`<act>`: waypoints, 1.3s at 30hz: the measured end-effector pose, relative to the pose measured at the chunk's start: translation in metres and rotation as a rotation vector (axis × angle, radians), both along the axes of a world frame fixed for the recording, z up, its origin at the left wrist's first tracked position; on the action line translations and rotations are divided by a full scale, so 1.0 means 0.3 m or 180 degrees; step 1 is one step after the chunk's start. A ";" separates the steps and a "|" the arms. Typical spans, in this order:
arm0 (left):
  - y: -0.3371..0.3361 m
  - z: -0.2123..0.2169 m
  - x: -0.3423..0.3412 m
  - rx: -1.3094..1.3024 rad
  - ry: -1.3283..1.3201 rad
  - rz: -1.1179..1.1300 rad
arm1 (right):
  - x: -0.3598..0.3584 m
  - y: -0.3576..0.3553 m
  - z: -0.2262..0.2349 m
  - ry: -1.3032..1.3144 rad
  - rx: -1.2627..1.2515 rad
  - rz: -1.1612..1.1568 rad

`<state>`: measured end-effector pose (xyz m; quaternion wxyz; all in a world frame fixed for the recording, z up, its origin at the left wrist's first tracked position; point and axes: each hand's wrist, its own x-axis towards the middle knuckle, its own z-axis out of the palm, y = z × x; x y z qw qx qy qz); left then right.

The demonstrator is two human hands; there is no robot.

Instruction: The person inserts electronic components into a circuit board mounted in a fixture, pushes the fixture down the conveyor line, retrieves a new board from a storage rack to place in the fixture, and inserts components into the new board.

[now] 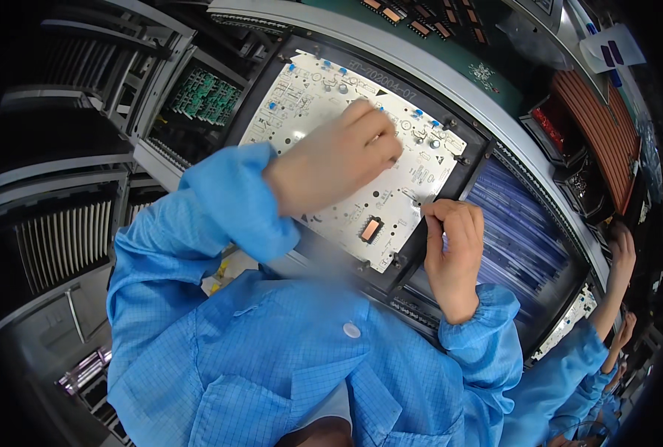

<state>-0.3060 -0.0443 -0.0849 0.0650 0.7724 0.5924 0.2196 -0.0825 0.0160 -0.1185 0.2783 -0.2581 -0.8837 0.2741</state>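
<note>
The left hand (335, 160) lies curled on the white circuit board (391, 208), fingertips pressed to it. The right hand (454, 249) pinches 1 small part (418, 200) at the board's right edge. The board sits in 1 black tray (409, 261) on a grey conveyor line (450, 82). Left stand grey racks (63, 238); right, a co-worker's hand (622, 257) reaches another board (573, 316).

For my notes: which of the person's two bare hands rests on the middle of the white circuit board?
The left hand: it lies across the white circuit board. The right hand pinches at the board's lower right edge.
</note>
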 end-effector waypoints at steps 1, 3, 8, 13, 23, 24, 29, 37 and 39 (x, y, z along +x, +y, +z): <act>0.035 -0.002 -0.011 0.0104 0.0047 -0.0037 | 0.002 -0.002 0.013 0.0013 -0.0004 -0.0006; 0.105 -0.026 -0.025 0.0108 0.0036 -0.0106 | 0.019 -0.007 0.053 0.0223 -0.0301 -0.0296; 0.148 -0.067 -0.035 0.0045 0.0030 -0.0070 | 0.118 -0.046 0.130 0.0707 -0.1163 -0.0775; 0.163 -0.069 -0.022 -0.0078 0.0163 -0.0165 | 0.168 -0.056 0.121 0.1080 -0.1590 -0.1260; 0.170 -0.052 -0.009 -0.0281 0.0355 -0.0185 | 0.182 -0.030 0.093 0.1018 -0.1898 -0.1398; 0.172 -0.052 -0.008 -0.0303 0.0369 -0.0201 | 0.184 -0.029 0.095 0.1023 -0.1907 -0.1396; 0.175 -0.053 -0.007 -0.0282 0.0311 -0.0164 | 0.187 -0.028 0.089 0.1031 -0.1919 -0.1430; 0.174 -0.087 -0.026 -0.0191 0.0067 -0.0281 | 0.196 -0.032 0.075 0.0985 -0.1921 -0.1443; 0.168 -0.089 -0.031 -0.0237 -0.0019 -0.0324 | 0.189 -0.038 0.077 0.0963 -0.1914 -0.1437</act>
